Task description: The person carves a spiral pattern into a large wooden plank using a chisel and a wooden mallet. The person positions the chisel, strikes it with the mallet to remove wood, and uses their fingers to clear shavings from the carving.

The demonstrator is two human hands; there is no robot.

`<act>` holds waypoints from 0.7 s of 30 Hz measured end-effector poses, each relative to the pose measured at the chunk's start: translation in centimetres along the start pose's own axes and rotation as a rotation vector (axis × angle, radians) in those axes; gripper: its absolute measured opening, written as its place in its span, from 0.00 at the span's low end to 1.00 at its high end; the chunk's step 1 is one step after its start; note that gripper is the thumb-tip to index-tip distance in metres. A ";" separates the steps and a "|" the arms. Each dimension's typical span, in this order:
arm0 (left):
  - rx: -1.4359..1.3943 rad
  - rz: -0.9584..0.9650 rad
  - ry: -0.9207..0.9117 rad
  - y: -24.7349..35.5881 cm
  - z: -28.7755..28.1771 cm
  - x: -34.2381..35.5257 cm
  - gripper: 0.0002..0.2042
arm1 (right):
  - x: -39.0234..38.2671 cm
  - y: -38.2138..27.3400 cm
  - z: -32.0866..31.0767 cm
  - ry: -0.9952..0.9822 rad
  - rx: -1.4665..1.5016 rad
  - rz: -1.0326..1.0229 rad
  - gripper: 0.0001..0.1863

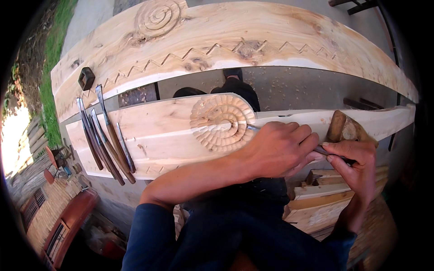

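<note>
A near pale wooden plank (172, 117) carries a carved spiral (221, 121) with scalloped grooves. My left hand (282, 148) is closed around the shaft of a carving gouge (253, 128), whose metal tip meets the spiral's right edge. The gouge's dark handle runs out to the right, and my right hand (355, 163) grips it with thumb and fingers. Just beyond the right hand, a wooden mallet (348, 128) lies on the plank. My left fingers hide most of the gouge's middle.
Several chisels and gouges (106, 140) lie side by side on the plank's left end. A second plank (271, 40) with a zigzag line and another spiral stretches behind, bearing a dark hexagonal ring (86, 78). Wood pieces (325, 198) sit below right. Chips dot the grey floor (307, 88).
</note>
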State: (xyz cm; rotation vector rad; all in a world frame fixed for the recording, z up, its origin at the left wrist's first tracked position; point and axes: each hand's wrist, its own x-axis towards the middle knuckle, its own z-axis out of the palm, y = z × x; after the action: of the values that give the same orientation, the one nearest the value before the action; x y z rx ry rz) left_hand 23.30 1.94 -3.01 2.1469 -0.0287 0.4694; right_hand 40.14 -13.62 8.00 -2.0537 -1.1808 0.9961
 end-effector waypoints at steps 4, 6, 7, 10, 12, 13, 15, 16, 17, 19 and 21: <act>0.030 -0.022 -0.039 0.2 0.9 0.4 0.13 | -0.5 1.5 0.1 -0.017 0.059 0.075 0.17; 0.041 -0.015 -0.040 0.2 0.9 0.3 0.13 | -0.6 2.2 0.1 -0.034 0.155 0.156 0.17; 0.051 -0.006 -0.039 0.2 1.0 0.3 0.13 | -0.6 2.4 0.0 -0.049 0.249 0.237 0.17; 0.113 0.022 -0.016 0.0 1.3 0.0 0.13 | -0.2 2.8 -0.1 -0.063 0.192 0.117 0.17; 0.222 0.104 0.080 0.2 1.0 -0.3 0.14 | -0.6 3.4 0.4 -0.042 0.198 0.039 0.17; 0.329 0.183 0.178 0.3 0.9 -0.5 0.16 | -0.8 3.6 0.6 -0.023 0.204 -0.037 0.17; 0.349 0.212 0.152 0.2 1.2 -0.8 0.18 | -1.4 3.5 0.7 -0.011 0.203 -0.020 0.17; 0.364 0.241 0.123 0.2 1.2 -0.8 0.19 | -1.7 3.4 0.7 0.003 0.204 0.004 0.17; 0.365 0.236 0.125 0.2 1.4 -0.8 0.19 | -2.0 3.2 0.7 -0.003 0.203 0.004 0.17; 0.286 0.262 0.046 0.2 1.6 -0.5 0.20 | -2.7 2.8 0.7 0.066 0.113 0.043 0.17; 0.249 0.244 0.009 0.5 1.6 -0.9 0.21 | -3.2 2.0 1.0 0.055 0.099 0.064 0.17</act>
State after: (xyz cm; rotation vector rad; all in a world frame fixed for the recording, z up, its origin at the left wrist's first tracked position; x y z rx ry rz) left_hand 22.90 0.25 -3.77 2.3977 -0.2405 0.6526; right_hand 39.13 -17.28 6.93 -2.0383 -1.0230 1.0015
